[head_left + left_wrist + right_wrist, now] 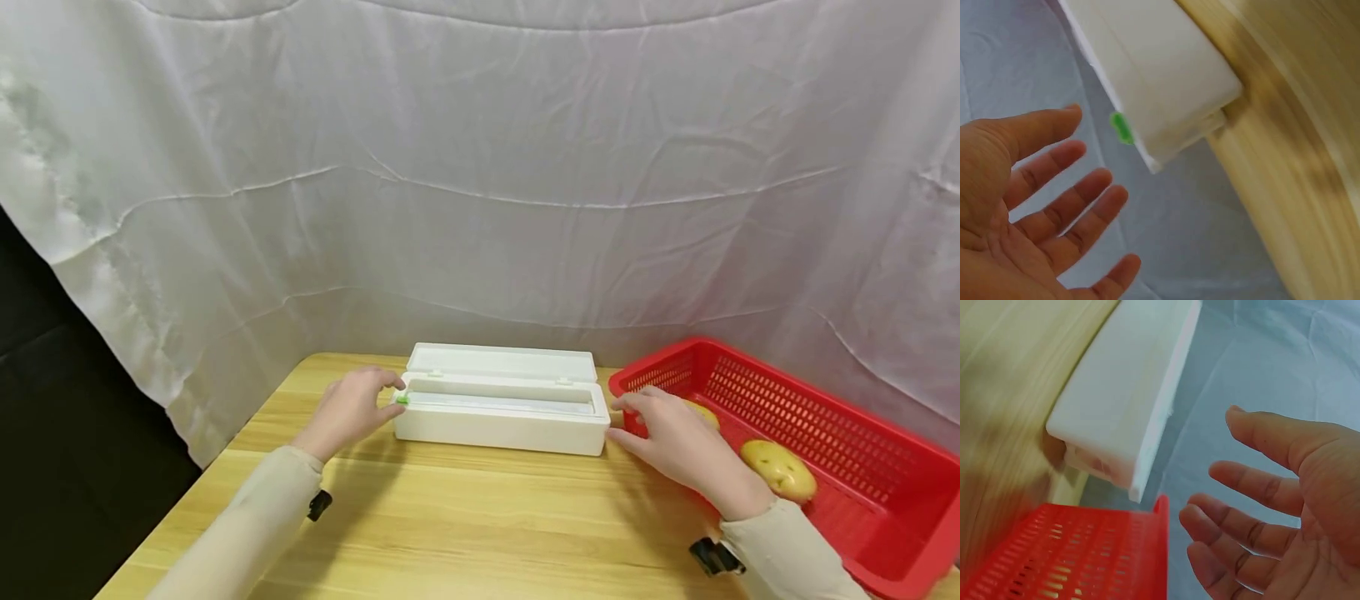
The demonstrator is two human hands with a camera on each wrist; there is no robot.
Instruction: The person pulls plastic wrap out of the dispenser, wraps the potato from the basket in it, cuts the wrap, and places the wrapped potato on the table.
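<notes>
A long white box [498, 433] stands on the table with its hinged lid [502, 363] tipped back. Inside it lies a pale roll [501, 405], and a small green tab [402, 400] shows at its left end, also as a green piece [1121, 128] in the left wrist view. My left hand [351, 411] is at the box's left end, fingers spread and relaxed, holding nothing. At the right end, my right hand [675, 437] hovers with thumb and fingers apart, likewise holding nothing. In the right wrist view its fingertips [1200, 522] are apart from the box [1110, 394].
A red plastic basket [870, 533] sits on the right, partly behind my right hand and sleeve. In it lie a potato [780, 471] and another potato [705, 414] half hidden by the hand. A pale curtain [480, 183] hangs behind the wooden table [465, 525].
</notes>
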